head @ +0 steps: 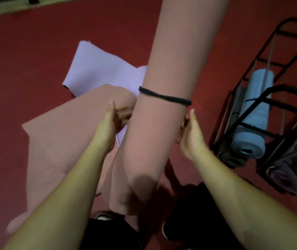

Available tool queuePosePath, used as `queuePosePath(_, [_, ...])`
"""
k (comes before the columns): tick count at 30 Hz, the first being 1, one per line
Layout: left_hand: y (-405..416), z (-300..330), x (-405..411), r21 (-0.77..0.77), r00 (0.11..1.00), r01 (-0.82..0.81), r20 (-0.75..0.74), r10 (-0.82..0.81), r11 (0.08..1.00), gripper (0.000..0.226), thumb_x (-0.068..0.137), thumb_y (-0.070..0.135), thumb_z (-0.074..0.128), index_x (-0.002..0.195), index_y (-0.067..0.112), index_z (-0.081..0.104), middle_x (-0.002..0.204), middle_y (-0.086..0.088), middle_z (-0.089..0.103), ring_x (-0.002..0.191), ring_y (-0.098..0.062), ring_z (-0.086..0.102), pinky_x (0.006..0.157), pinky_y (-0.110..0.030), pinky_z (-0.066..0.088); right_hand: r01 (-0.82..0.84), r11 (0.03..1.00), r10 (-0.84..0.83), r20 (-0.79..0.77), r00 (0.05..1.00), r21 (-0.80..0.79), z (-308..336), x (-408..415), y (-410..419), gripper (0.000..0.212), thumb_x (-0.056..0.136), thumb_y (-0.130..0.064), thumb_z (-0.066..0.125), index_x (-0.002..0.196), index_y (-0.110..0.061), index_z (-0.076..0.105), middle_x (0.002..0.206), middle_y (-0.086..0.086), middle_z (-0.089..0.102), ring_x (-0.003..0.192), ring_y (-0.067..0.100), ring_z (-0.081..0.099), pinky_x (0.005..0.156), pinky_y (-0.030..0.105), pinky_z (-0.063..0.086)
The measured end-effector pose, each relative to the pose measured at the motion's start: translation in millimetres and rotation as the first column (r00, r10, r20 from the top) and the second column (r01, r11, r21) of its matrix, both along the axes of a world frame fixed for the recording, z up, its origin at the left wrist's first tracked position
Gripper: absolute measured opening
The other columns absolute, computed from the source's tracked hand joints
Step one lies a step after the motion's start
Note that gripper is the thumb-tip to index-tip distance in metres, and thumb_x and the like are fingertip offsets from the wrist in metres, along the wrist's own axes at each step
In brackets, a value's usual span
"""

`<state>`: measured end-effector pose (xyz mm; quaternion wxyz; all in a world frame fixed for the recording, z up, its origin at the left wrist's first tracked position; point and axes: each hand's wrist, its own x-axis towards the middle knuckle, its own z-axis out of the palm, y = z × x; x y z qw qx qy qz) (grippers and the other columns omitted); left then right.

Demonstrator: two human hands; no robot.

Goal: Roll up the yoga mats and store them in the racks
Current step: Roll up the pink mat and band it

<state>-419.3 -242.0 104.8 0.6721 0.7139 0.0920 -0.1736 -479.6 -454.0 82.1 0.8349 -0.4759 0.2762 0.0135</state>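
Rolled pink mat [162, 109]: matte foam cylinder, upright between both hands, thin black band [164, 96] around it. Left hand [114, 118] and right hand [192, 132] flank roll just below band, fingers straight; contact unclear. Black wire rack [263, 98] near right floor edge holds blue roll [254, 116].

No readable text, labels, brands or numbers on anything visible.

Dim red floor [27, 60] meets a pale wall base [5, 8].
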Motion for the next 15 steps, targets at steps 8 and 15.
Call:
queuePosePath(8, [-44, 39, -98, 0.406, 0.946, 0.321, -0.093, -0.311, 0.855, 0.102, 0.06, 0.104, 0.03, 0.145, 0.048, 0.04, 0.154, 0.015, 0.038, 0.142, -0.007, 0.033, 0.119, -0.04, 0.018, 0.258, 0.932, -0.267, 0.001, 0.964, 0.253, 38, -106, -1, 0.073, 0.092, -0.075, 0.027, 0.119, -0.022, 0.067, 0.112, 0.006, 0.073, 0.103, 0.024, 0.069, 0.082, 0.034, 0.055])
queuePosePath(15, [-82, 105, -161, 0.474, 0.858, 0.493, -0.127, -0.498, 0.73, 0.102, 0.061, 0.1, 0.04, 0.14, 0.037, 0.051, 0.148, 0.02, 0.038, 0.128, 0.0, 0.041, 0.102, -0.02, 0.029, 0.385, 0.846, -0.395, -0.05, 0.917, 0.368, 57, -178, -12, 0.076, 0.092, -0.077, 0.024, 0.122, -0.022, 0.067, 0.114, 0.008, 0.073, 0.11, 0.03, 0.065, 0.102, 0.045, 0.049])
